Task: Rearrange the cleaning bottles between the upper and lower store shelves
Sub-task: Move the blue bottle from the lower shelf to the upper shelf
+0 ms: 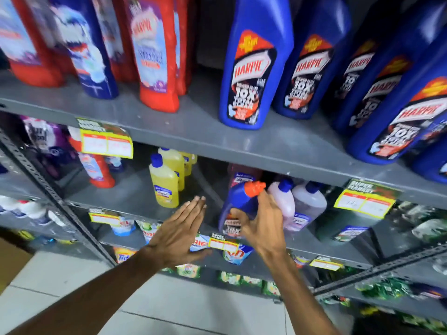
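Reaching toward the lower shelf (135, 194) at mid-frame, two bare arms come up from the bottom edge. Left of centre, the left hand (180, 228) is flat and open, fingers straight and together, holding nothing; it hovers in front of the shelf's front lip, just below a yellow bottle (164, 187).

Just right of centre, the right hand (260, 222) is closed around the neck and shoulder of a blue bottle (238, 209) with an orange cap (254, 188). That bottle is on the lower shelf, its long axis near upright but leaning, cap tipped toward the upper right. Whether its base rests on the shelf is unclear.

Touching or just beside it to the right stand pale bottles (283, 206). Matching blue bottles (249, 66) fill the upper shelf (198, 131) across the upper right. The right hand already has the bottle, so it is the nearer hand; the free left hand lies just to the bottle's left.
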### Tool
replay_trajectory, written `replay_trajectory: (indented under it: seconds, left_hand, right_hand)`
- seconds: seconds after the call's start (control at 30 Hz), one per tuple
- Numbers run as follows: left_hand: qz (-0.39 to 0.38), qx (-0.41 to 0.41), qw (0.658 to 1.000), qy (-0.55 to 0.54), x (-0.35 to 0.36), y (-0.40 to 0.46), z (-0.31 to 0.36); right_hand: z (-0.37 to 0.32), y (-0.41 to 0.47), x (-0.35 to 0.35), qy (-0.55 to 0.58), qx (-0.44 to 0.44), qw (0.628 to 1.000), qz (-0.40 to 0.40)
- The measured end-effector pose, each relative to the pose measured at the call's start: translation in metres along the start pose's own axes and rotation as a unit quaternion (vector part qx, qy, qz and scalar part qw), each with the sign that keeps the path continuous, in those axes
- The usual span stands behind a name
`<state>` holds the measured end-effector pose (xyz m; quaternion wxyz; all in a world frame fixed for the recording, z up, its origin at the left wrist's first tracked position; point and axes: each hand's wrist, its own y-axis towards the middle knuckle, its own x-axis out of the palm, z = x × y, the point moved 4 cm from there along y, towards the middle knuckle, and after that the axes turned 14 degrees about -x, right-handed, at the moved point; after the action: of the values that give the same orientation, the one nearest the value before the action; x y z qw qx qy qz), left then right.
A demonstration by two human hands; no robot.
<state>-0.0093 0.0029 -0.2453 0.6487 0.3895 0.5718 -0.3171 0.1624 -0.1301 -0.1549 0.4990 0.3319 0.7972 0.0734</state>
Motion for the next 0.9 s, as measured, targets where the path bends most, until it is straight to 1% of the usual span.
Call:
replay_trajectory:
  seconds: [0.1, 0.27, 0.4, 0.5, 0.57, 0.63, 0.77, 0.83, 0.9]
  left_hand:
    - [0.057, 0.004, 0.998, 0.002, -0.060, -0.012, 0.005]
    - [0.142, 0.037, 0.989, 0.004, -0.130, -0.011, 0.008]
    - [0.212, 0.007, 0.977, 0.000, -0.193, 0.019, -0.001]
    - [0.232, -0.029, 0.972, -0.019, -0.229, 0.047, -0.007]
    - [0.202, -0.063, 0.977, -0.026, -0.238, 0.063, -0.009]
    - [0.144, -0.099, 0.985, -0.013, -0.237, 0.079, -0.011]
    - [0.031, -0.140, 0.989, -0.017, -0.221, 0.102, -0.013]
    - [0.005, -0.152, 0.988, -0.027, -0.215, 0.109, -0.013]
    - [-0.004, -0.161, 0.986, -0.029, -0.211, 0.114, -0.014]
  right_hand:
    - [-0.031, -0.002, -0.038, 0.008, -0.022, 1.000, 0.007]
    - [-0.079, 0.010, -0.109, -0.004, -0.104, 0.994, 0.044]
    - [-0.117, 0.036, -0.177, -0.013, -0.166, 0.983, 0.082]
    - [-0.139, 0.059, -0.224, -0.018, -0.185, 0.976, 0.115]
    - [-0.144, 0.076, -0.248, -0.033, -0.186, 0.973, 0.132]
    - [-0.144, 0.096, -0.266, -0.046, -0.181, 0.972, 0.145]
    - [-0.134, 0.139, -0.280, -0.037, -0.156, 0.979, 0.127]
    - [-0.123, 0.159, -0.280, -0.038, -0.149, 0.981, 0.118]
    - [-0.111, 0.176, -0.278, -0.036, -0.144, 0.983, 0.110]
